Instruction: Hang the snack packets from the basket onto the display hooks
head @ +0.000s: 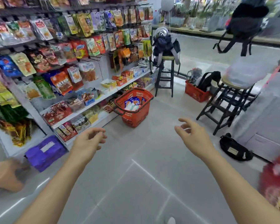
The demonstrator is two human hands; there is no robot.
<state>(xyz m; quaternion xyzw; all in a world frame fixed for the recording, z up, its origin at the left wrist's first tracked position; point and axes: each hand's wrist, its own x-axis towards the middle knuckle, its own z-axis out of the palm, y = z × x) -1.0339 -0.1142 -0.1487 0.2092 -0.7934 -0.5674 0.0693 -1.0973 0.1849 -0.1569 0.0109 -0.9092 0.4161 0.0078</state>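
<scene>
**Both hands empty; packets waiting in basket at centre frame**

Your left hand [89, 141] and right hand [192, 136] reach forward low in the frame. Their fingers are loosely curled and neither holds anything.

The packets [132, 105] lie in a loose pile inside the red basket [136, 118]. It stands on the floor at centre frame, just beside the foot of the rack [102, 68].

**Handling.** Judged by their look, the packets are light, soft foil pouches with a slick skin. The contents probably crush easily.
- Pinch each one by its flat top seal, where the hang hole should be, not by the belly.
- The holes cannot be made out from here.
- Lift one at a time, because a slippery stack is likely to slide apart.

**Edges and room.**
- The bare hooks [95, 58] project from the rack at left of centre, with hung stock crowding them on both sides. Approach them straight on so that you do not knock neighbouring packets off.
- The basket's black handle [119, 111] lies folded over the near rim, so reach in past it.
- The shelf lip [94, 102] juts out just left of the basket.
- The floor between you and the basket is open.
- A stool [165, 75] stands behind the basket.
- A second stool [229, 101] and a black bag [234, 149] narrow the right side.
- A purple pack [44, 152] sits at lower left.
</scene>
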